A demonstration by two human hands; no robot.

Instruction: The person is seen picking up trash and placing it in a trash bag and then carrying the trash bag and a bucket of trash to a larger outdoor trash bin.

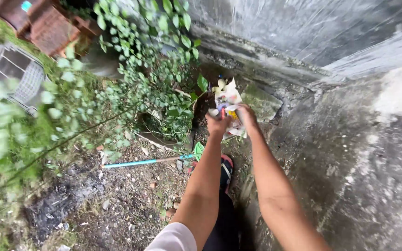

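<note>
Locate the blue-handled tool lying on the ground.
The blue-handled tool lies on the bare soil left of the person's left forearm, below the leafy bush.

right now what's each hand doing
Left hand: closed on the crumpled wrapper.
Right hand: closed on the same wrapper.

Left hand (218, 122) and right hand (246, 115) are gripping a crumpled colourful wrapper (227, 98) beside a concrete wall (350, 139), above a blue-handled broom (150, 161)
</note>
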